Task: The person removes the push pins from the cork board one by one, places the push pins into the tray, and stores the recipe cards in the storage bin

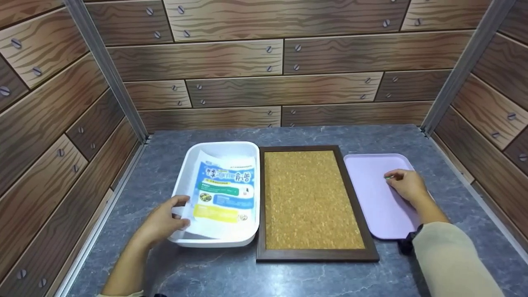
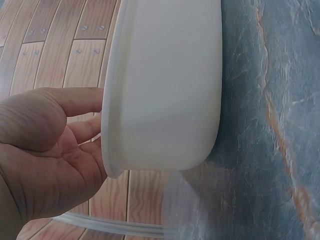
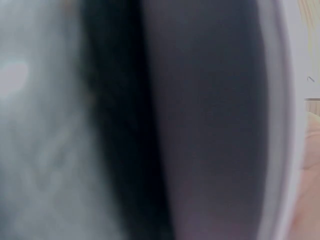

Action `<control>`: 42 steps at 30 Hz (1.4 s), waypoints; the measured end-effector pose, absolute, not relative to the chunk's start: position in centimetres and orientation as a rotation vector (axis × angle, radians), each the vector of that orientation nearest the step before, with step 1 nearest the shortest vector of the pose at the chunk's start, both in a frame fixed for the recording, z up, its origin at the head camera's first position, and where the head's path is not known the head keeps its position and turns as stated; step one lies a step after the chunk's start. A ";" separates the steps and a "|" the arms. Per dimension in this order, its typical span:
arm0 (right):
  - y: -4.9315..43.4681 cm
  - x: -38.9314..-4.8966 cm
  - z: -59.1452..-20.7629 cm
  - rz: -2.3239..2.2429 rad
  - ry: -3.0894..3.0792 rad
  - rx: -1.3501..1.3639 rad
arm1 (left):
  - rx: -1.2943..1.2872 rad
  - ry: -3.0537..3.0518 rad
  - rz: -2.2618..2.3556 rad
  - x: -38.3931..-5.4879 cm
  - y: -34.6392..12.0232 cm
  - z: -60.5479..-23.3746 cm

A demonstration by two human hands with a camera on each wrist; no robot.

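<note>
My left hand [image 1: 161, 219] reaches over the left rim of a white plastic tray [image 1: 206, 242], thumb and forefinger apart near the edge of a printed sheet [image 1: 225, 187]. In the left wrist view, the fingertips of the left hand [image 2: 60, 145] are hidden behind the tray wall [image 2: 165, 90]. The sheet has blue, green and yellow blocks and lies in the tray. Above a lilac tray [image 1: 371, 194], my right hand [image 1: 408, 185] pinches a small green piece [image 1: 388, 177], too small to identify. The right wrist view is mostly blocked by a blurred tray edge [image 3: 280, 100].
A corkboard [image 1: 311, 198] in a dark brown frame lies between the two trays, close to both. All stand on a grey marbled tabletop [image 1: 305, 280]. Wood-patterned panels [image 1: 284, 57] wall the back and both sides.
</note>
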State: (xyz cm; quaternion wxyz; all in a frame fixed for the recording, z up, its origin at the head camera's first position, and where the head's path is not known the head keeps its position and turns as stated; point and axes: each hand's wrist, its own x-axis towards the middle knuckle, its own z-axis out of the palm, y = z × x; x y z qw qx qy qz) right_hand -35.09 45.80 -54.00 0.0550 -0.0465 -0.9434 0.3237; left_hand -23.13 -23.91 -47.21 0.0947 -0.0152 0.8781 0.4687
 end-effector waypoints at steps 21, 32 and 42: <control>46.2 -34.6 -53.8 1.024 -2.898 -0.111 | 0.084 2.713 1.139 -23.1 -23.9 -46.5; 46.6 -34.4 -53.2 1.165 -2.895 -0.112 | 0.044 2.657 1.113 -23.6 -24.0 -46.1; 46.5 -34.0 -49.8 1.422 -2.951 -0.177 | 0.135 2.659 1.116 -24.0 -23.4 -45.6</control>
